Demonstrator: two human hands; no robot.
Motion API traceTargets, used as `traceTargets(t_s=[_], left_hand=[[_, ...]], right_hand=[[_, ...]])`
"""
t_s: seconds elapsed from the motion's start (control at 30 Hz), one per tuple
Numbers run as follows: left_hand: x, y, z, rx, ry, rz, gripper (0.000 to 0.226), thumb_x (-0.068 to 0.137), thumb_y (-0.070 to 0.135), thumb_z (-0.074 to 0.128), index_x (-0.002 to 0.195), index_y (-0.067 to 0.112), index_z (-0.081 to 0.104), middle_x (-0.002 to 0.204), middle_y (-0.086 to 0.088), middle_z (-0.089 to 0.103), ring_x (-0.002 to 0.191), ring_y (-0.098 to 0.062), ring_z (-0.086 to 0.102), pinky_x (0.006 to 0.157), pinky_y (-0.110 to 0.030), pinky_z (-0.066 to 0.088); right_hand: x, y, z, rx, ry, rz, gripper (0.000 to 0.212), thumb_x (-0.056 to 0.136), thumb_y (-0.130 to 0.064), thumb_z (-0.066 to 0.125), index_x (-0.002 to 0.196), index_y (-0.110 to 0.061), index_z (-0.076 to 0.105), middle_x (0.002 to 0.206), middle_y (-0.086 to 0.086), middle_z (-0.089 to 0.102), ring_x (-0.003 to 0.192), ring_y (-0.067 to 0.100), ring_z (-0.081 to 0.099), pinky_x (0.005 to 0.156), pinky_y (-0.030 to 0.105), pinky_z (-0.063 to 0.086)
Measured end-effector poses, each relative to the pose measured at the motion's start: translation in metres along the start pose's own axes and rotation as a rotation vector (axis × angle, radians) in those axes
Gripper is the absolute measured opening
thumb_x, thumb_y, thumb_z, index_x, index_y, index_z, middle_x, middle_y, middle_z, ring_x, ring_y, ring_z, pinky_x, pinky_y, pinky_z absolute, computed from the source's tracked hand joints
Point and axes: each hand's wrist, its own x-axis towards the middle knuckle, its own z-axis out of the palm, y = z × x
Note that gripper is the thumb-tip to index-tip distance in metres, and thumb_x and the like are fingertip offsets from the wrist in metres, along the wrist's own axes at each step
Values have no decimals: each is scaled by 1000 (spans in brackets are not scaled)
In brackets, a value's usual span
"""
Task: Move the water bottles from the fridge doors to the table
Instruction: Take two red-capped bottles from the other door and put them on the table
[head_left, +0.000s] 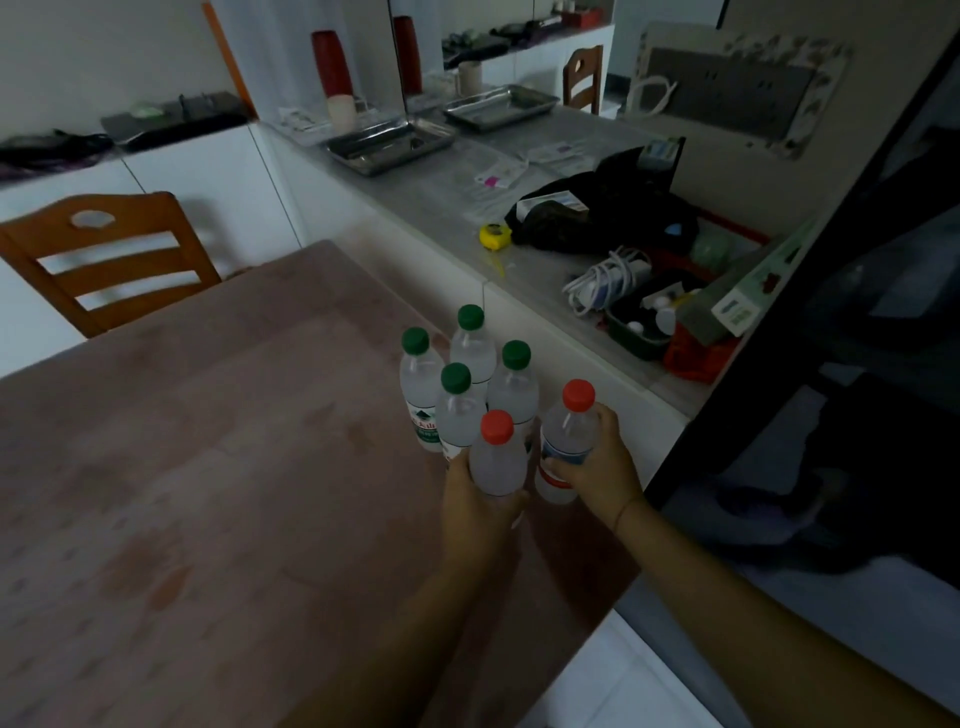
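Observation:
Several clear water bottles with green caps (457, 410) stand upright in a cluster near the right edge of the brown table (208, 467). My left hand (480, 506) grips a red-capped bottle (497, 457) just in front of that cluster. My right hand (605, 467) grips a second red-capped bottle (566, 441) with a blue and red label, at the table's right edge. Both held bottles are upright; whether their bases touch the table is hidden by my hands.
A wooden chair (104, 260) stands at the table's far left. To the right runs a white counter (441, 197) with metal trays (389, 140), a yellow tape measure (494, 235), a black bag (597, 213) and a cluttered bin (654, 317). A dark fridge door (857, 312) is at far right.

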Motion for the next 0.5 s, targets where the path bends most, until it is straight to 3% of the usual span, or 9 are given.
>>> traceTargets(t_s=[0.13,0.27,0.43,0.5], left_hand=[[-7,-2,-3,86,-20,61,72,63,12,86,121,25,45,116,14,56,106,-1,56,92,-25,50],[-20,-14,-14,142,-18,83,73,58,33,86,121,26,49,117,5,63,106,-12,64,88,-40,57],[-58,-30,-38,82,-110,153,65,60,41,86,116,26,57,113,3,68,104,-15,67,87,-43,57],[-80,-35,-48,73,-162,195,60,64,32,85,117,20,60,112,-1,69,105,-18,67,88,-46,56]], right_hand=[[-18,2,-8,26,28,6,110,62,-12,86,148,-16,17,152,9,29,139,26,31,113,45,33],[-53,2,-24,20,131,5,102,71,-14,81,149,-16,15,151,15,29,138,27,31,112,44,32],[-121,5,-31,47,252,-20,101,70,-15,81,149,-14,19,149,14,31,137,27,34,111,42,34],[-155,6,-29,57,286,-15,98,71,-12,80,148,-13,20,148,13,33,134,22,36,109,36,35]])
